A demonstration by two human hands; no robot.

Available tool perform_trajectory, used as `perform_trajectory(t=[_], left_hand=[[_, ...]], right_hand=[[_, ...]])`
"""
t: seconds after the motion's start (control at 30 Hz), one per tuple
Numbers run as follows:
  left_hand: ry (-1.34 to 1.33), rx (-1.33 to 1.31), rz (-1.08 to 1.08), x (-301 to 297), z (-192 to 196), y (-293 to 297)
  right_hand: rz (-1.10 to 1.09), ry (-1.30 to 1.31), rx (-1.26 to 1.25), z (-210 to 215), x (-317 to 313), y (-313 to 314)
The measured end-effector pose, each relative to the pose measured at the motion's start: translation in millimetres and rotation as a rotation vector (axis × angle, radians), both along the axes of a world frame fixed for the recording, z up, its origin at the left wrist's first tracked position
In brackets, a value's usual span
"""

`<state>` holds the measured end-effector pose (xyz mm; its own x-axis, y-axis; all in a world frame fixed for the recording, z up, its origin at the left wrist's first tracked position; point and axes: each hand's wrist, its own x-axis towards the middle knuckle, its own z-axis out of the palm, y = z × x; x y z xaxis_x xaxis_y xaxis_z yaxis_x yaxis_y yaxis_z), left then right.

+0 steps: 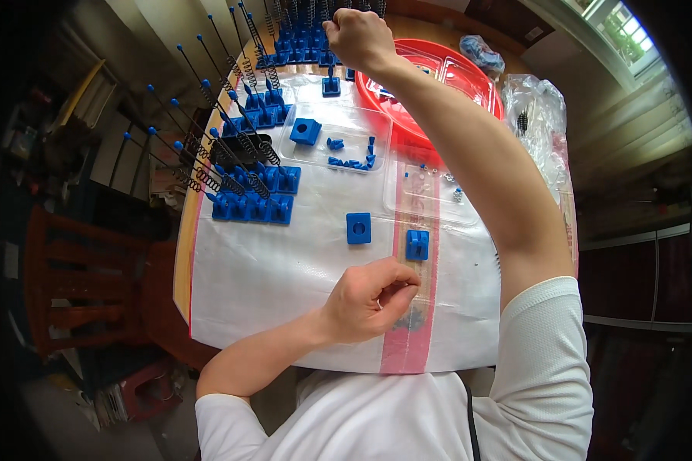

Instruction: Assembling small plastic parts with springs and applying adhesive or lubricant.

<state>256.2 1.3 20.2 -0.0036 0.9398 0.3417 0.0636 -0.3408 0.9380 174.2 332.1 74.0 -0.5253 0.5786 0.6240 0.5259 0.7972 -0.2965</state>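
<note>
My left hand (370, 301) is over the near part of the table, thumb and fingertips pinched together; whatever they hold, if anything, is too small to make out. Just beyond it lie a small blue slotted block (417, 245) and a blue square block with a round hole (359, 229). My right arm reaches to the far side, where my right hand (359, 36) is closed above a blue base piece (331, 85). Its fingertips face away, so anything in them is hidden. Around it stand several blue bases (300, 48) with black springs.
Rows of blue bases (252, 207) with springs and blue-tipped rods stand at the left. A clear tray (292, 154) holds a holed block and small blue parts. Behind my right forearm is a red round tray (419, 50); plastic bags (542, 115) lie at the right edge.
</note>
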Motion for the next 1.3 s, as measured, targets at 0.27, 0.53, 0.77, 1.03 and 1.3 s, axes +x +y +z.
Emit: perform_trajectory(t=[0.27,0.53,0.77,1.03,1.3], left_hand=[[0.01,-0.047,-0.007,-1,5,-1],[-0.02,0.023,0.019,0,-2,-1],[0.042,0.01,0.027,-2,-2,3],[0.038,0.013,0.057,-5,-3,1],[0.001,-0.085,0.052,-4,-10,4]], right_hand=[[-0.014,-0.035,-0.027,2,5,0],[0.089,-0.057,-0.088,-3,31,-43],[0.236,-0.071,-0.362,-8,-29,-69],[0.174,0.099,-0.346,-7,-38,-76],[0.205,0.483,-0.256,15,16,-60]])
